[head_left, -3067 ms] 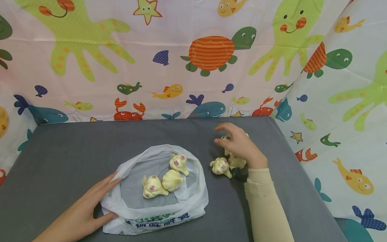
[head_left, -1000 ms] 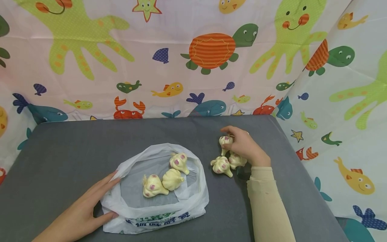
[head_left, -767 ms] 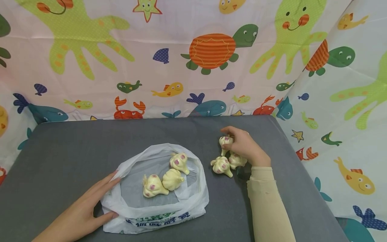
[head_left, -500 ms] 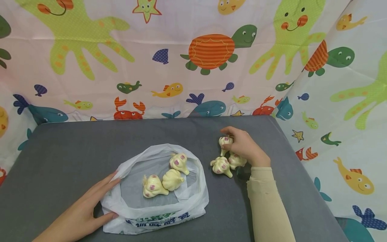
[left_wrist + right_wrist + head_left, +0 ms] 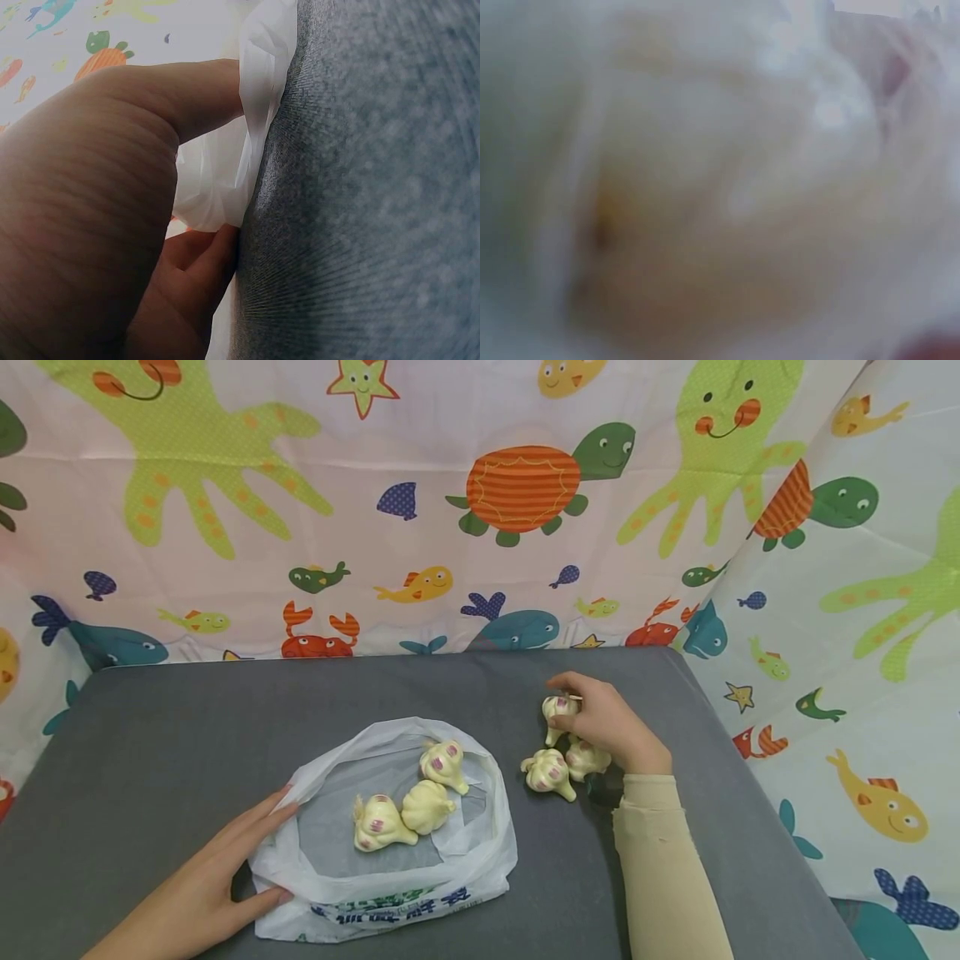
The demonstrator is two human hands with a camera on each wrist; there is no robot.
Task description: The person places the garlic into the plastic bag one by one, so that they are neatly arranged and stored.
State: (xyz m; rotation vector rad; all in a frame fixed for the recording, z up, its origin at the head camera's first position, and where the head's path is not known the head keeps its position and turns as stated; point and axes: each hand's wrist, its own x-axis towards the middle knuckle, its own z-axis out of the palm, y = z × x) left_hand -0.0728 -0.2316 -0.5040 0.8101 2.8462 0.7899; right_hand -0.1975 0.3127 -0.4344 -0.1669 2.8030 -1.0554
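A white plastic bag [image 5: 495,852], printed in green and blue, stands with its mouth spread wide on the grey table. Inside it are three garlic bulbs [image 5: 378,822]. My left hand [image 5: 217,877] spreads along the bag's left side, fingers at the rim and thumb lower down; in the left wrist view the thumb presses the thin plastic [image 5: 259,82]. Right of the bag, my right hand [image 5: 609,722] reaches over more garlic, thumb and index finger around a bulb [image 5: 559,708]. Two more bulbs [image 5: 548,773] lie just nearer. Blurred garlic [image 5: 727,150] fills the right wrist view.
The grey table [image 5: 187,727] reaches back to a hanging cloth [image 5: 420,527] printed with sea animals, which also runs down the right side. A dark object [image 5: 603,789] shows beneath my right wrist.
Since about three seconds ago my right hand has shifted slightly right and closed in around the far bulb. Over the last second it stays nearly still. My left hand keeps its place on the bag.
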